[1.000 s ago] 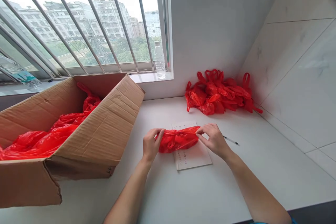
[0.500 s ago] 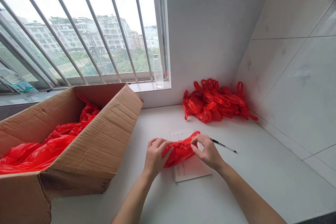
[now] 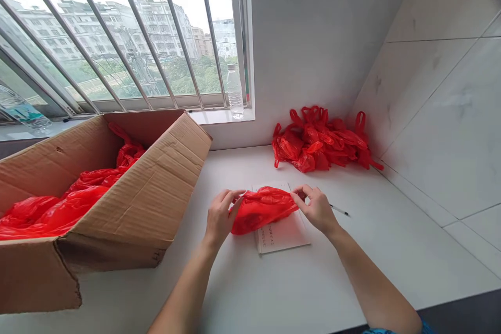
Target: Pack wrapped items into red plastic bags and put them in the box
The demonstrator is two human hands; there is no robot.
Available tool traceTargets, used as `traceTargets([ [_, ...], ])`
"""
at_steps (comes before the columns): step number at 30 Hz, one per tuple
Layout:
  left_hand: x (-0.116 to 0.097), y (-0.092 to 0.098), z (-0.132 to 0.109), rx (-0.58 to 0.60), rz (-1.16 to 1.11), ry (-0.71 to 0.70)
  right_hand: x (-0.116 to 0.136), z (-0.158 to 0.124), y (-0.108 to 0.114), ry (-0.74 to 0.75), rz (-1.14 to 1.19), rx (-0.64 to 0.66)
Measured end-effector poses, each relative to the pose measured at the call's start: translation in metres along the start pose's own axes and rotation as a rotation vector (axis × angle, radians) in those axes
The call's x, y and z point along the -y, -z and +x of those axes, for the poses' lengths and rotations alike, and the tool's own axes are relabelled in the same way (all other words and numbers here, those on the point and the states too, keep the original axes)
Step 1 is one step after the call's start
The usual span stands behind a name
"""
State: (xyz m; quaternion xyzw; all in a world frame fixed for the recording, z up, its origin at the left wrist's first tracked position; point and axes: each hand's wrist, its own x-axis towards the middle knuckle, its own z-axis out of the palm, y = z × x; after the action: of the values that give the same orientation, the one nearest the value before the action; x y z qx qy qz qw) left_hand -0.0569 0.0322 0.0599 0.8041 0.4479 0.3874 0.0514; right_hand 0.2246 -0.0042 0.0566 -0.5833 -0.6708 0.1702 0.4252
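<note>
Between cardboard box [image 3: 129, 193] and bag pile [image 3: 321, 140], both hands gripping red bag [image 3: 261, 207]

Red bag [image 3: 261, 207]; brown cardboard box [image 3: 156, 188]; white counter [image 3: 289, 282]; white paper [image 3: 282, 235].

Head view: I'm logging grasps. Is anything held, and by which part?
A folded red plastic bag, gripped at its two ends: left hand on the left end, right hand on the right.
</note>
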Motion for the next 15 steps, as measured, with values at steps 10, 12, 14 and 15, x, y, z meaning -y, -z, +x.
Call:
traceTargets([
  [10, 0.007, 0.011, 0.002, -0.137, -0.328, 0.254, -0.013, 0.005, 0.021, 0.040, 0.013, -0.088],
  [12, 0.000, 0.012, 0.001, -0.128, -0.417, 0.249, -0.004, 0.002, 0.024, 0.103, -0.003, -0.159],
  [14, -0.014, 0.015, -0.001, -0.059, -0.449, 0.198, 0.013, -0.004, 0.024, 0.250, -0.012, -0.267],
  [15, -0.022, 0.017, -0.001, -0.018, -0.442, 0.175, 0.023, -0.008, 0.023, 0.355, -0.009, -0.306],
])
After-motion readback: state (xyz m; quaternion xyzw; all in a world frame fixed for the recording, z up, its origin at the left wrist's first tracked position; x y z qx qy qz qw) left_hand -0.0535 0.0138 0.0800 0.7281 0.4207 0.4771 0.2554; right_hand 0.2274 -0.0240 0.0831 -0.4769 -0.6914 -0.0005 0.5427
